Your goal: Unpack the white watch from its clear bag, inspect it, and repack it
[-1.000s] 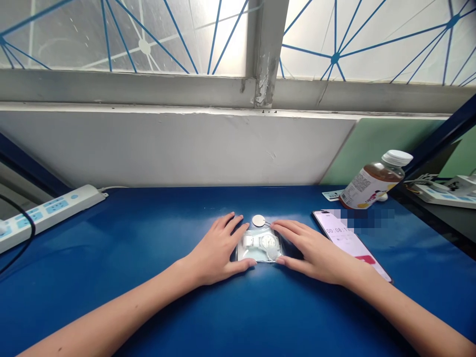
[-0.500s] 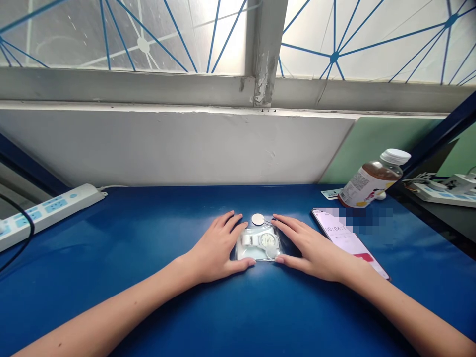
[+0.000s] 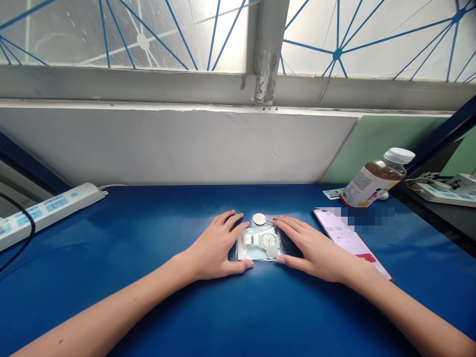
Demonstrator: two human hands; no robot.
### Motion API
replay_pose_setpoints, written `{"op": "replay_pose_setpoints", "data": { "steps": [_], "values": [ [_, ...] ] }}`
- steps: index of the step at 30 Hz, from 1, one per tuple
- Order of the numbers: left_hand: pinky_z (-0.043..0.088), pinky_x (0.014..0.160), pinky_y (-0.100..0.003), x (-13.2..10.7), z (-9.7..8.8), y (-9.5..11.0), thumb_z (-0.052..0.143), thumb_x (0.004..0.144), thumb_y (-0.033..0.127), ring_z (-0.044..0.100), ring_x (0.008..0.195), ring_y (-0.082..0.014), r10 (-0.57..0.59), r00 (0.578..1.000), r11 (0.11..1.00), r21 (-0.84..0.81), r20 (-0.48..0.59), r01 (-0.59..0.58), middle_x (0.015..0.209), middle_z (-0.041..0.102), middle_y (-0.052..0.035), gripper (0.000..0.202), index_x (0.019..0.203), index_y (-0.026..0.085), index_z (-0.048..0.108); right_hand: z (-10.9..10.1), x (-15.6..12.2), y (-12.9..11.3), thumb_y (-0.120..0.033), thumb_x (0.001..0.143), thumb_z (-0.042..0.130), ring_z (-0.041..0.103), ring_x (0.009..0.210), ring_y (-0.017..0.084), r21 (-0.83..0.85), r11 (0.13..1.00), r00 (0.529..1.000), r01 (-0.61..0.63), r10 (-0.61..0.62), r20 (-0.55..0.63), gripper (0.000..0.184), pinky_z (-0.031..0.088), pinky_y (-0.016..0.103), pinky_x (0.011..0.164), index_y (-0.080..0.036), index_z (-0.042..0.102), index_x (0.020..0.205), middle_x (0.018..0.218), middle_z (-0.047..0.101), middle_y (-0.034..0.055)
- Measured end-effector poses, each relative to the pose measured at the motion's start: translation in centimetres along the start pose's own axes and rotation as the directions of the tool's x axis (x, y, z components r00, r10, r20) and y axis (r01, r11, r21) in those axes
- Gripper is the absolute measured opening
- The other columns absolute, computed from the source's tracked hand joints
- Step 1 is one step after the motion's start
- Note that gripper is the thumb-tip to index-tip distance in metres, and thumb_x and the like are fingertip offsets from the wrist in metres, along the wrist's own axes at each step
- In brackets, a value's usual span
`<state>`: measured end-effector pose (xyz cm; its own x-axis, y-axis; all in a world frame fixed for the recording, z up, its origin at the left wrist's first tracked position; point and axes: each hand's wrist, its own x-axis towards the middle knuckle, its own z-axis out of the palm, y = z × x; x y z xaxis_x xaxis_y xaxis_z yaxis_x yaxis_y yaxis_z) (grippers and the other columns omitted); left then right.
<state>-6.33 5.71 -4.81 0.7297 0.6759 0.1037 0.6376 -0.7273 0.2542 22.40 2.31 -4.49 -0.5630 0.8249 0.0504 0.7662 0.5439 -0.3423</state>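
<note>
A white wristwatch [image 3: 268,241] with a round dial lies inside a clear plastic bag [image 3: 243,255] on the blue table. Just beyond the bag sits a round white tag [image 3: 259,219] on a thin dark string. My left hand [image 3: 217,248] rests at the bag's left side, fingers stretched out and thumb by its near edge. On the other side, my right hand [image 3: 312,248] lies with fingers extended, its fingertips near the tag's string and its thumb at the bag's near right corner. Neither hand grips anything.
Right of my right hand lies a phone [image 3: 353,240] showing a running timer. Behind it stands a bottle [image 3: 374,183] with a white cap, beside a small card [image 3: 332,194]. A white power strip [image 3: 55,210] with a black cable is at the left, and a wall [image 3: 208,148] closes the back.
My left thumb has drawn back slightly from the bag's near edge. The view has shifted a little; the watch, bag and right hand stay in place.
</note>
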Motion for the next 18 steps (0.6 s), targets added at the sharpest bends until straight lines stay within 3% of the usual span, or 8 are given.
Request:
{"op": "replay_pose_setpoints", "data": {
  "steps": [11,18],
  "values": [
    [0.033,0.113,-0.060,-0.04,0.33,-0.15,0.064,0.083,0.065,0.030,0.144,-0.0430,-0.010,1.000,1.000,-0.009,-0.016,0.010,0.153,0.042,-0.0185,0.082,0.146,0.016,0.045,0.23,-0.02,0.13,-0.058,0.094,0.052,0.039,0.143,0.035,-0.008,1.000,0.999,0.028,-0.029,-0.034,0.074,0.040,0.055,0.113,-0.022,0.031,0.156,0.156,0.041,0.0148],
    [0.033,0.114,-0.059,0.12,0.16,-0.02,0.062,0.084,0.065,0.030,0.144,-0.0422,-0.015,1.000,1.000,0.021,0.008,0.015,0.153,0.041,-0.0188,0.082,0.146,0.014,0.045,-0.01,0.13,-0.14,-0.059,0.096,0.048,0.037,0.144,0.033,-0.036,0.999,1.000,0.027,-0.028,-0.009,0.075,0.039,0.054,0.114,-0.015,0.033,0.154,0.157,0.040,0.0164]
  ]
}}
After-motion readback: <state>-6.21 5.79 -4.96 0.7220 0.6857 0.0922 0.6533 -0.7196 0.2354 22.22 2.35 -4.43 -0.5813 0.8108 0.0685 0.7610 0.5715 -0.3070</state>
